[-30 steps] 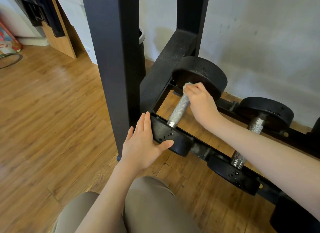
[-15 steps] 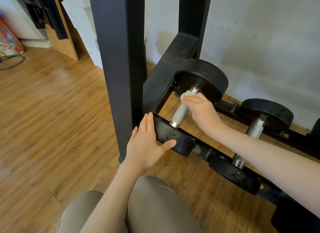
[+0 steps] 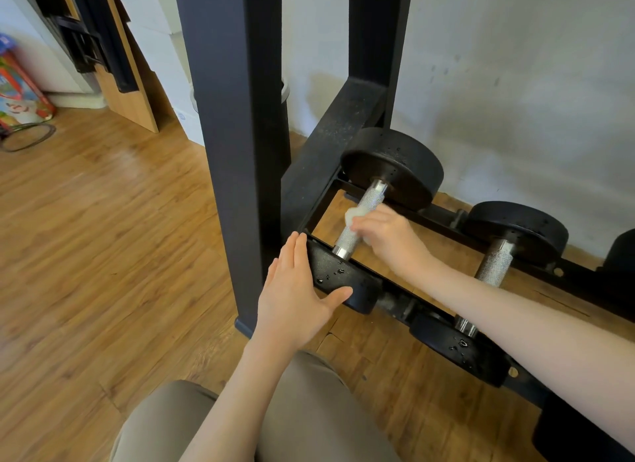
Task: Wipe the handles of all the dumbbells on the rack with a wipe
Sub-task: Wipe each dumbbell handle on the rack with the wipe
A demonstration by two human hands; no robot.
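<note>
Black iron and knurled steel filled the lowest tier of the dumbbell rack [image 3: 330,131], where a person crouched over the wooden floor [image 3: 103,238]. Two dumbbells showed in full, with parts of two more black plates at the picture's right edge. The first dumbbell [image 3: 364,200] lay nearest the rack's front upright post [image 3: 223,117]; the second dumbbell [image 3: 494,262] lay beside it, further from that post.

The right hand [image 3: 388,234] was curled round the first dumbbell's handle near its middle, pinching a white wipe [image 3: 354,215] against the steel. The wipe bulged out on the side of the fingers [image 3: 364,222] towards the post. Bare knurled handle showed on both sides of the hand, towards the wall-side plate and towards the near plate.

The left hand [image 3: 295,296] lay flat with its four fingers straight and together and its thumb spread, pressed against the outer face of the first dumbbell's near plate [image 3: 340,279], just beside the post's foot. Small wet-looking specks dotted that plate.

The right forearm crossed over the second dumbbell's handle, hiding part of it. Two knees in tan trousers [image 3: 309,420] showed at the bottom edge, on the floor side of the rack. One bright printed carton [image 3: 20,93] stood by the far wall, well apart from the rack.
</note>
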